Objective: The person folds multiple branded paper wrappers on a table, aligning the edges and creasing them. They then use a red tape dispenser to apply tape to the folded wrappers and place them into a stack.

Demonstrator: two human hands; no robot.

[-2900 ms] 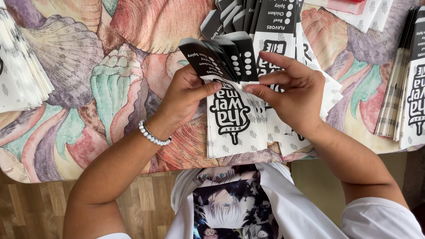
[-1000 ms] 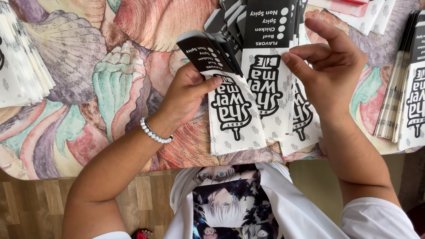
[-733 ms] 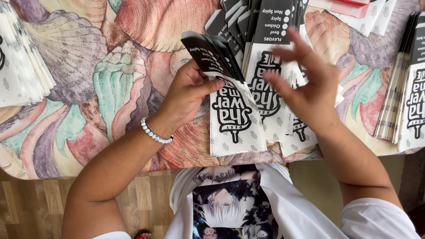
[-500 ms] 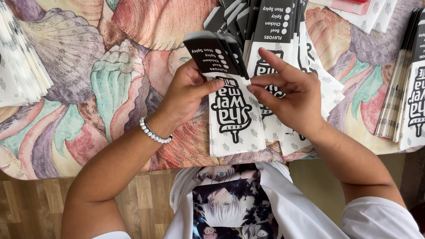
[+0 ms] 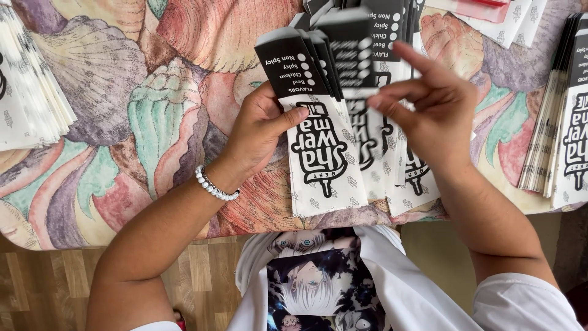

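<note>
Left hand (image 5: 260, 132): rests on the fanned stack of flat white paper sleeves with black tops and bold black lettering (image 5: 324, 153), thumb pressed across the front sleeve, the other fingers tucked behind it; fingers closed on the stack. A white bead bracelet (image 5: 215, 187) sits at the wrist.

Right hand (image 5: 438, 113): raised above the right side of the fan, thumb and forefinger pinched narrow on the edge of one black-topped paper sleeve (image 5: 358, 67), the remaining fingers spread loosely; the pinch is blurred but does seem to hold that one sleeve.

Where the sleeves are: near the front edge of the desk (image 5: 153, 122), which is covered in a cloth printed with large seashells in pink, green and purple; the fan lies between the two hands, bottoms towards the person.

Around them: a pile of white paper sleeves (image 5: 27, 104) at the far left, an upright row of the same black-and-white sleeves (image 5: 560, 135) at the far right, more along the top edge.

Step in hand: by the look of it, peeling single sleeves off the fan, one at a time.

Next move calls for: a steady left thumb to keep the fan from sliding, and a clean pinch so only one thin sleeve comes away.
</note>
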